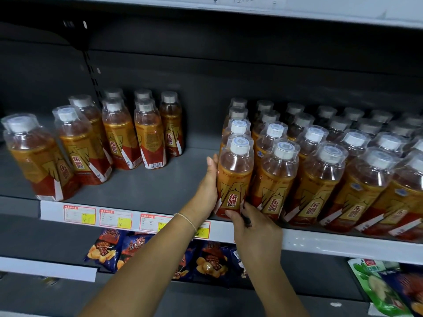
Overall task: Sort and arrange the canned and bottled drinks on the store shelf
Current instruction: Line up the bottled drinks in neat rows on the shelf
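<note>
The left hand [207, 186] lies flat against the left side of a clear plastic bottle [234, 179] of orange-brown drink with a white cap and a gold and red label. Its thumb [210, 163] points up along the bottle wall. The other fingers pass behind the bottle and are hidden, so I cannot tell if they are curled round it.

The right hand [254, 227] grips the bottom of this bottle: the thumb presses on the front of the label and the curled fingers [246, 208] go in at the right of the base, between it and the next bottle.

The bottle stands upright between the two hands, at the front edge of the grey metal shelf [148, 186]. To the right of the fingers, touching it, is a dense block of same bottles [320, 179]. Just below the left wrist, white and red price tags [114, 217] sit on the shelf edge.
</note>
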`<action>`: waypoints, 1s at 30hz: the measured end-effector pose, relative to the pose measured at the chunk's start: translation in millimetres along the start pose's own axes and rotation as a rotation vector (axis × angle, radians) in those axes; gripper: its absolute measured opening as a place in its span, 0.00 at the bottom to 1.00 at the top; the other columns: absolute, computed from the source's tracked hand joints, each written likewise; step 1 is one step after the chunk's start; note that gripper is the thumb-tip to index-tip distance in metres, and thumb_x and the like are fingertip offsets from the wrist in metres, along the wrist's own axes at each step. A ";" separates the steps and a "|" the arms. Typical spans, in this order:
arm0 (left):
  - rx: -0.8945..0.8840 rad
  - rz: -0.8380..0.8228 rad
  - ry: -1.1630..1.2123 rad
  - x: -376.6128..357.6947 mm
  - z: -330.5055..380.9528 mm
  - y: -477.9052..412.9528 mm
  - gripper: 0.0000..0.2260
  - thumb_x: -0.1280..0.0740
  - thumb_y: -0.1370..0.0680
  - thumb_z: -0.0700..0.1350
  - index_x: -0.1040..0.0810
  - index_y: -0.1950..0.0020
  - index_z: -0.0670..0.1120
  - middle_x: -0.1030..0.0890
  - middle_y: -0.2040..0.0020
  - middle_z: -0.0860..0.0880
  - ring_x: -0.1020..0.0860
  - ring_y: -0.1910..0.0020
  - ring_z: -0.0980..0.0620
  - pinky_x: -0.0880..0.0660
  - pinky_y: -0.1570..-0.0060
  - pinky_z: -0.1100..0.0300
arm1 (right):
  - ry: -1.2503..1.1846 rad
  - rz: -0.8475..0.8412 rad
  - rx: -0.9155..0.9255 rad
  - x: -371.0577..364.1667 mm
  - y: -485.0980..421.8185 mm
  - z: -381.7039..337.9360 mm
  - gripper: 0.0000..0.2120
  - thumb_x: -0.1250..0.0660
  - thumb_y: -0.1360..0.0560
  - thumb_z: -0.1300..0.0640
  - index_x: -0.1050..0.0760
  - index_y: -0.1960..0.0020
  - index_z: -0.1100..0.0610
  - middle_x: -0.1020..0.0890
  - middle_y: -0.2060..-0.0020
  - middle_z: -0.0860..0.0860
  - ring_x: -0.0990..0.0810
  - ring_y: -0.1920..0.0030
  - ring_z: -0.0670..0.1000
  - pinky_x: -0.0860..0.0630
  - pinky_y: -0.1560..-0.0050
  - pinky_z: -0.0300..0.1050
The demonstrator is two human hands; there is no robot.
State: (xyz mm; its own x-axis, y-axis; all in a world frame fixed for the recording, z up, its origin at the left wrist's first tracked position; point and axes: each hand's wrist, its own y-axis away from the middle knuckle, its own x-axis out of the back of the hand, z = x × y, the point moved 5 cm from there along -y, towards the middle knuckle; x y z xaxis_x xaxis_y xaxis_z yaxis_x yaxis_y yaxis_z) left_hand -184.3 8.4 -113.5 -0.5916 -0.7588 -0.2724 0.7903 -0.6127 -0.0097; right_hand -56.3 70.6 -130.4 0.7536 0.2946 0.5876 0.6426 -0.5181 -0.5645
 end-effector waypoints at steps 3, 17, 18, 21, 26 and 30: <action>0.029 0.017 -0.051 0.4 -0.9 0.6 0.38 0.57 0.27 0.69 0.34 0.25 0.51 0.22 0.35 0.45 0.23 0.36 0.49 0.28 0.34 0.52 | 0.013 0.007 0.019 0.2 -2.4 1.7 0.13 0.24 0.28 0.50 0.14 0.48 0.58 0.13 0.58 0.50 0.15 0.59 0.50 0.18 0.60 0.46; 0.034 0.079 -0.161 7.0 -6.4 0.5 0.51 0.52 0.43 0.84 0.26 0.32 0.55 0.18 0.41 0.49 0.22 0.38 0.51 0.30 0.32 0.46 | -0.054 0.015 0.014 0.8 -4.6 6.8 0.14 0.24 0.28 0.51 0.15 0.47 0.58 0.13 0.58 0.51 0.15 0.59 0.51 0.18 0.58 0.48; 0.032 0.075 -0.163 6.7 -6.8 -0.1 0.52 0.51 0.44 0.85 0.25 0.32 0.56 0.18 0.40 0.49 0.22 0.38 0.50 0.30 0.32 0.46 | -0.066 0.020 0.013 1.2 -4.4 7.0 0.14 0.24 0.28 0.51 0.15 0.47 0.59 0.13 0.58 0.51 0.15 0.59 0.51 0.18 0.58 0.48; 0.025 0.088 -0.171 8.2 -8.3 -0.2 0.52 0.51 0.46 0.86 0.25 0.33 0.57 0.18 0.41 0.50 0.22 0.38 0.52 0.30 0.32 0.46 | -0.090 0.024 0.010 2.6 -2.9 6.4 0.14 0.23 0.28 0.52 0.15 0.47 0.58 0.13 0.56 0.50 0.14 0.57 0.48 0.18 0.56 0.46; -0.178 0.337 -0.295 22.7 0.4 4.3 0.40 0.54 0.31 0.79 0.27 0.32 0.56 0.21 0.38 0.54 0.25 0.36 0.56 0.31 0.31 0.48 | -0.109 0.092 0.054 8.0 5.1 6.4 0.07 0.21 0.31 0.56 0.15 0.57 0.57 0.15 0.65 0.47 0.17 0.65 0.46 0.22 0.65 0.38; -0.371 0.433 -0.392 34.4 6.8 19.6 0.27 0.50 0.23 0.69 0.25 0.36 0.55 0.22 0.38 0.54 0.27 0.35 0.56 0.31 0.32 0.47 | -0.077 0.079 0.058 7.4 10.8 6.8 0.07 0.21 0.31 0.55 0.16 0.57 0.57 0.15 0.65 0.47 0.18 0.65 0.46 0.25 0.64 0.35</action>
State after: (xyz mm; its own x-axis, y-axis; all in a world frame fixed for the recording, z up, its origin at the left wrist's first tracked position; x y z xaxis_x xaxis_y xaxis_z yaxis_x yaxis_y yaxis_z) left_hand -190.2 -31.2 -116.5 -0.1693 -0.9847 0.0407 0.9293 -0.1732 -0.3263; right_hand -42.8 72.7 -136.0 0.8092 0.3164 0.4950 0.5860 -0.4957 -0.6410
